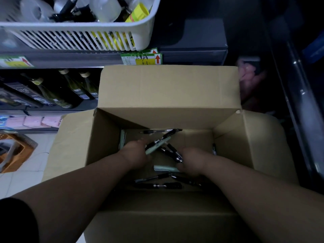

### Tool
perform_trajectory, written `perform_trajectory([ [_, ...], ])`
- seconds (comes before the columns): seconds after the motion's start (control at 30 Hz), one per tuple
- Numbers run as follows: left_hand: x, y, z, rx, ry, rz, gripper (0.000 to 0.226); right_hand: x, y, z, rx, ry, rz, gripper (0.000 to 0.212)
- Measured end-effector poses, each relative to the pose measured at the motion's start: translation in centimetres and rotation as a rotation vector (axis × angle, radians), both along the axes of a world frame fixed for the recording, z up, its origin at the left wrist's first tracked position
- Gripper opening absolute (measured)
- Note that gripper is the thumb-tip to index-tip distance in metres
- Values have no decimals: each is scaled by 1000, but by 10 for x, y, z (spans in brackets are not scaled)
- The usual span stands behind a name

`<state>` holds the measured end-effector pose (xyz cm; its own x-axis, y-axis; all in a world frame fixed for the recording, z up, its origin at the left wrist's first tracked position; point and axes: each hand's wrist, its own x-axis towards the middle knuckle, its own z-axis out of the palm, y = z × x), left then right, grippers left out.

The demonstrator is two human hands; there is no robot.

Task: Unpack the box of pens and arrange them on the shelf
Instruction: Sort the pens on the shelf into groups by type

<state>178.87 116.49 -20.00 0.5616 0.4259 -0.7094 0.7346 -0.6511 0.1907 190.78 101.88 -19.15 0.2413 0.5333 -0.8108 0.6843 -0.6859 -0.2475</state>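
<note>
Down inside the open box [231, 151], my left hand [135, 152] grips a green pen [156, 148] and my right hand [191, 163] pinches black pens [172, 152] near the middle; loose pens [157, 185] lie by the walls, flaps [168, 88] spread open

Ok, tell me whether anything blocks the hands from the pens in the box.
Nothing visible does. The box has its flaps folded open, and both hands are down inside among the pens: the left hand grips a few, and the right hand is against others near the bottom.
</note>
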Motion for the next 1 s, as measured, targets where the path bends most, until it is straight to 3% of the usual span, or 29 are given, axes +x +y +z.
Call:
perform_trajectory([
  [0.1, 6, 2, 8, 9, -98, -36, 56, 6, 3, 17, -30, 75, -83, 36],
  [0.27, 12, 3, 27, 17, -164, -76, 54, 8, -5, 52, 21, 213, -465, 12],
  [0.4, 11, 0, 51, 6, -210, -138, 44, -8, -18, 86, 80, 111, -580, 22],
  [0.67, 1, -6, 123, 14, -374, -262, 35, -66, -52, 165, 79, -173, -706, 14],
  [0.8, 3, -17, 152, -67, -526, -298, 33, -102, -89, 191, 226, -139, -1061, 12],
  [1.0, -2, -54, 185, -171, -734, -283, 32, -154, -152, 211, 456, -163, -1380, 12],
])
